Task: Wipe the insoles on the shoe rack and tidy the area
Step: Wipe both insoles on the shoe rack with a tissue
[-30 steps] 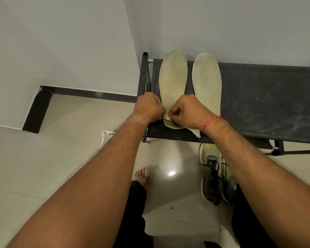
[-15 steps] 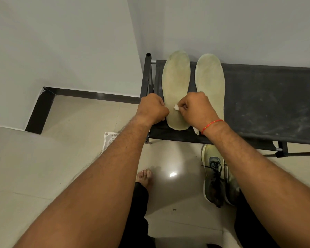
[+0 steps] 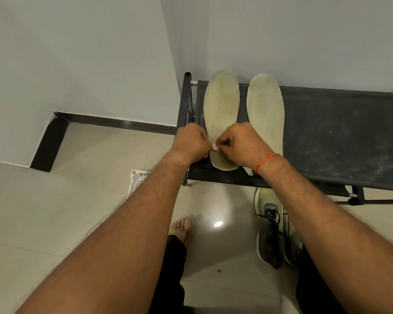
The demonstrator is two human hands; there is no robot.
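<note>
The left hand (image 3: 192,143) and right hand (image 3: 241,143) have barely shifted, both still pinching a white wipe (image 3: 215,148) over the heel of the left insole (image 3: 221,105) on the rack (image 3: 327,132), so wiping proper seems not yet underway.

1. The left forearm (image 3: 145,211) and the right forearm (image 3: 315,200) are bare all the way to the lower edge of the view. Fine dark hair covers both.
2. The left hand (image 3: 191,143) and the right hand (image 3: 243,143) are bare as well.
3. A thin thread bracelet (image 3: 267,160) circles the right wrist. It is red-orange with short yellow flecks along its length.
4. The person wears black trousers. The left trouser leg (image 3: 173,268) shows between the arms and the right trouser leg (image 3: 315,279) shows under the right forearm.
5. The left foot (image 3: 179,226) is bare, and its toes show beyond the trouser hem.
</note>
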